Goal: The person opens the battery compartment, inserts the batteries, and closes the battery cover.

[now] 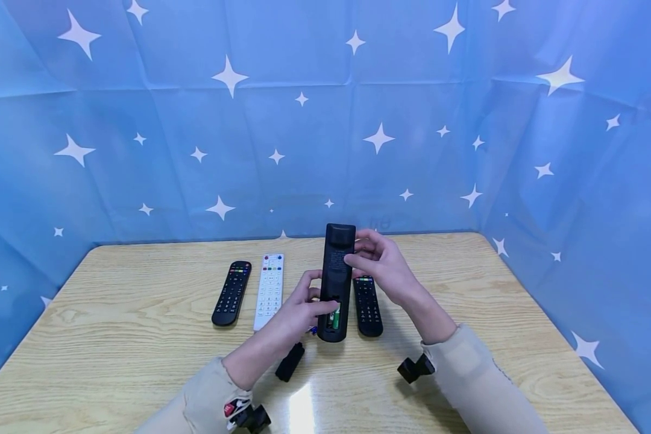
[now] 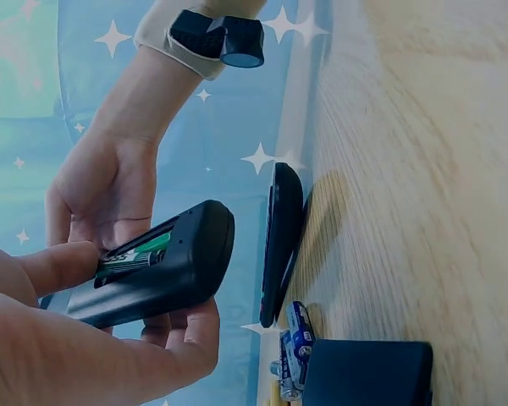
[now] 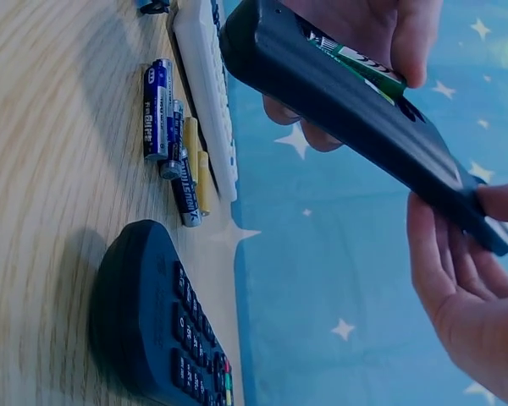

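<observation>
A black remote control [image 1: 336,253] is held up over the table, back side facing the head camera and its battery compartment uncovered. Green batteries [image 1: 334,319] lie in the compartment. My left hand [image 1: 299,307] grips the lower end, fingers behind it, thumb pressing on a green battery [image 2: 135,258]. With thumb and fingers, my right hand [image 1: 384,265] holds the upper end from the right side. A black battery cover [image 1: 290,362] lies on the table beneath my left wrist.
On the wooden table [image 1: 157,349] lie a black remote [image 1: 231,293], a white remote [image 1: 269,291] and another black remote [image 1: 367,307] behind the held one. Loose blue batteries [image 3: 157,110] and yellow batteries [image 3: 203,182] lie beside the white remote. A blue starry curtain [image 1: 304,132] hangs behind.
</observation>
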The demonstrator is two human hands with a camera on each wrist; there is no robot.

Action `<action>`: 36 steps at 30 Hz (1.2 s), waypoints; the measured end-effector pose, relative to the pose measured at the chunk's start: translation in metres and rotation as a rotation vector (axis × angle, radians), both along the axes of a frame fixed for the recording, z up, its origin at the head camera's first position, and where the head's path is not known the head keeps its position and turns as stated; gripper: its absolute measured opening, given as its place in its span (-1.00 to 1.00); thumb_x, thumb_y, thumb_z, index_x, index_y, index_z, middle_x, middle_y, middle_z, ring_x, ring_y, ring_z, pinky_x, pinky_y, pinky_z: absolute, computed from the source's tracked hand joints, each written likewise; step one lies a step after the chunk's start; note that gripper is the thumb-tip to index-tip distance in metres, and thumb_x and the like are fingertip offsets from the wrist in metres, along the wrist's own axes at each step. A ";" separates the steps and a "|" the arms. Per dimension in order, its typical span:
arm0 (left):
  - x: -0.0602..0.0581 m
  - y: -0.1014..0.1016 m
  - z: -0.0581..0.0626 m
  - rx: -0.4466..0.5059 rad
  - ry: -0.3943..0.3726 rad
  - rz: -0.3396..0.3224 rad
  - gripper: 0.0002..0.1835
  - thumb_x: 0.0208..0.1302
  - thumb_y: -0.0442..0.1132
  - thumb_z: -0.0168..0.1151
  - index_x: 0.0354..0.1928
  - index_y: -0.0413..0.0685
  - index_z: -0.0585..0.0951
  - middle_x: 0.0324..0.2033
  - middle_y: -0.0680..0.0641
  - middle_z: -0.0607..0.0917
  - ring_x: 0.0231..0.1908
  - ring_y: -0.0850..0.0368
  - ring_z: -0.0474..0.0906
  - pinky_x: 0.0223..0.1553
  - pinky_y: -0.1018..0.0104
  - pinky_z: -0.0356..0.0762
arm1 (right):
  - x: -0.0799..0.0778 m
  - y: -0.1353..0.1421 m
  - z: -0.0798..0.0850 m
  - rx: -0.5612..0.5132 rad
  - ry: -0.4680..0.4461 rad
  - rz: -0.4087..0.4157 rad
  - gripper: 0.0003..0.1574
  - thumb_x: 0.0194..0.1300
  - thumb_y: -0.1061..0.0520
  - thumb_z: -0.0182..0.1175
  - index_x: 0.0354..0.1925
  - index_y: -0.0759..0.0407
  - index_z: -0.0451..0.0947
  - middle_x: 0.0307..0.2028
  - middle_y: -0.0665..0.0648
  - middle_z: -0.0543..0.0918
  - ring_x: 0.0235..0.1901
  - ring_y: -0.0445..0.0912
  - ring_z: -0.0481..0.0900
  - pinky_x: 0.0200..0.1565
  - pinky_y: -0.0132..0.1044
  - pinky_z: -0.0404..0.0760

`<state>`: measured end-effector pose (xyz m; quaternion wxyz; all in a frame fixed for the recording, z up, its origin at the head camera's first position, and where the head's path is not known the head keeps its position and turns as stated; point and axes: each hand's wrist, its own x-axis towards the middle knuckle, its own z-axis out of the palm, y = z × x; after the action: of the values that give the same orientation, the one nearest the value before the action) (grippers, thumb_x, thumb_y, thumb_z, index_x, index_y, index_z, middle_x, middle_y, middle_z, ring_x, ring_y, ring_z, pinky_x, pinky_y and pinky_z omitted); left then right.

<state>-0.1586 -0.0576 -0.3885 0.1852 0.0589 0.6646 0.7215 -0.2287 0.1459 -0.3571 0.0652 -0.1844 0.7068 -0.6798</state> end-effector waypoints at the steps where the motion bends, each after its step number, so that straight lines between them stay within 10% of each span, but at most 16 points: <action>1: 0.000 0.000 0.000 0.003 -0.002 0.001 -0.38 0.42 -0.25 0.24 0.44 0.05 0.24 0.07 -0.21 0.55 0.03 -0.07 0.54 0.09 -0.01 0.46 | 0.000 -0.001 0.000 0.001 0.004 0.000 -0.50 0.36 0.38 0.25 0.23 0.39 0.39 -0.12 0.19 0.66 -0.19 -0.05 0.69 -0.16 -0.07 0.75; 36: 0.000 -0.001 0.001 -0.005 -0.030 0.018 -0.40 0.33 -0.40 0.10 0.38 -0.01 0.24 0.14 -0.30 0.52 0.07 -0.13 0.51 0.08 -0.01 0.46 | 0.007 -0.010 0.002 0.127 0.102 -0.014 -0.46 0.36 0.32 0.29 0.26 0.34 0.41 -0.10 0.22 0.65 -0.19 -0.03 0.64 -0.14 0.05 0.70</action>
<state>-0.1582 -0.0582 -0.3873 0.1887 0.0413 0.6640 0.7224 -0.2213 0.1360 -0.3553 0.0358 -0.2092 0.7522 -0.6238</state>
